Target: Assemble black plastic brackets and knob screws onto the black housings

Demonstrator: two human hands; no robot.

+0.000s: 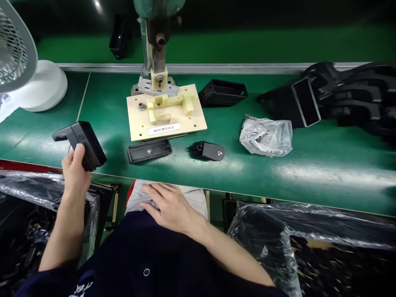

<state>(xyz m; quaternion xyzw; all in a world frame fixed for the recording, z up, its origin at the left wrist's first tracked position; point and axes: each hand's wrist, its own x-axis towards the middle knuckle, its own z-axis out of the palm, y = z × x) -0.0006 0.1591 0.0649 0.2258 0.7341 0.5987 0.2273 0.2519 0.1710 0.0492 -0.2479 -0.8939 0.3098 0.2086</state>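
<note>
My left hand grips a black plastic housing with a hooked arm, held up over the left front of the bench. On my lap lies my right hand, fingers stretched out, holding nothing. A shallow black rectangular cover rests near the bench's front edge. To its right is a small black rounded part with a white mark. Behind them sits a cream fixture plate with raised blocks and a label, under a press head. A hollow black housing lies right of the fixture.
A white fan stands at the left. A crumpled clear plastic bag lies right of centre, before a pile of black parts. Plastic-lined bins flank my lap. Another black part sits behind the metal rail.
</note>
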